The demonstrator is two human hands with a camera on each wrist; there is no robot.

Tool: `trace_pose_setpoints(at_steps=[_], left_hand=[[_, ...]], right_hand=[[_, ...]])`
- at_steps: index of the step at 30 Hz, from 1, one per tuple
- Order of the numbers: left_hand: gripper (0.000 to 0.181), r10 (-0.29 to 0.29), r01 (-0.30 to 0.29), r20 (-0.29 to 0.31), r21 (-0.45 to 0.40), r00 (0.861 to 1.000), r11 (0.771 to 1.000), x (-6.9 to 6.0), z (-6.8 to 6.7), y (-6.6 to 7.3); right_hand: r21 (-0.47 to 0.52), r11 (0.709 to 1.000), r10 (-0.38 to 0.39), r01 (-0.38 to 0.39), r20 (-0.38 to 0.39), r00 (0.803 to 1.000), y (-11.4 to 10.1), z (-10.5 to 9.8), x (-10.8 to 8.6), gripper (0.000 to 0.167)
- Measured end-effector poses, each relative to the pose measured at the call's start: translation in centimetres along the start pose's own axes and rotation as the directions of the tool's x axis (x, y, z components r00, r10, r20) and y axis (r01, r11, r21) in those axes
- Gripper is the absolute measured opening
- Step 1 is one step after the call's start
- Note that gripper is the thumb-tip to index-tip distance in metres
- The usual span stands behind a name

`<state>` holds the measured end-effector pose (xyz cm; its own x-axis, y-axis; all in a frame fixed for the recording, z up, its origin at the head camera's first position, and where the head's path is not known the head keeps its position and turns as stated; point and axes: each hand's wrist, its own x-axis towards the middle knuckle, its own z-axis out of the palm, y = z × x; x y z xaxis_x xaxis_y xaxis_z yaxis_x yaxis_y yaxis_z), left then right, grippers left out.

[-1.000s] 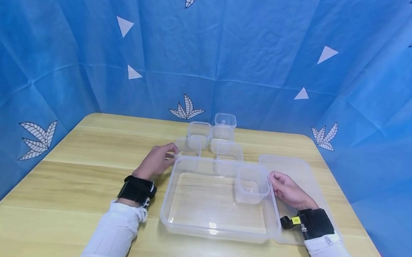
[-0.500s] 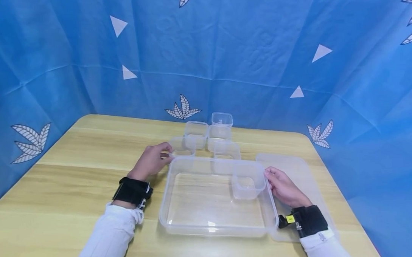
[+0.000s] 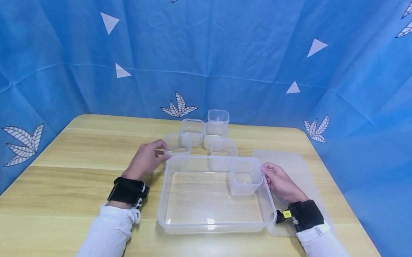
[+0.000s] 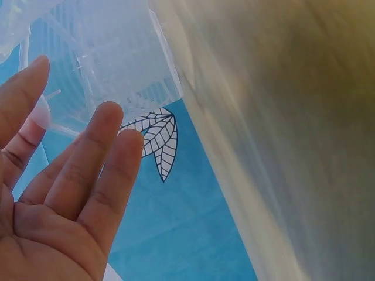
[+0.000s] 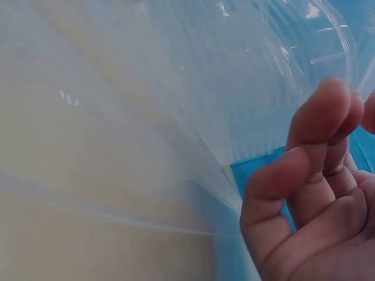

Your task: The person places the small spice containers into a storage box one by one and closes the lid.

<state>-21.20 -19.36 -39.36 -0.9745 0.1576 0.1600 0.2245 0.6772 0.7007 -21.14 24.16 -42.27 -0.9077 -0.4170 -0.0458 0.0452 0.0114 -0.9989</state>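
Note:
My left hand is at the near left corner of a clear plastic food container, thumb and index at its edge. Its other fingers lie loosely bent in the left wrist view. My right hand pinches at the right rim of another small clear container, which sits in the back right corner of a large, shallow translucent box. In the right wrist view the curled fingers are beside clear plastic; the exact contact is hard to see.
Behind the box stand several more small clear containers, among them a left one, a rear one and a near one. A flat translucent lid lies under my right forearm. A blue printed curtain encloses the wooden table.
The head view has shifted slightly. My left hand and its container have moved a little to the left. The right-hand container has edged toward the box's back wall.

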Motion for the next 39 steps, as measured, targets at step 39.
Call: trace_pose_setpoints(at_steps=[39], left_hand=[[0.017,0.038,-0.034,-0.102,0.039,0.994,0.999,-0.3,-0.9,1.5]], right_hand=[[-0.266,0.957,0.108,-0.116,-0.046,0.993,-2.5,0.5,-1.0,0.043]])
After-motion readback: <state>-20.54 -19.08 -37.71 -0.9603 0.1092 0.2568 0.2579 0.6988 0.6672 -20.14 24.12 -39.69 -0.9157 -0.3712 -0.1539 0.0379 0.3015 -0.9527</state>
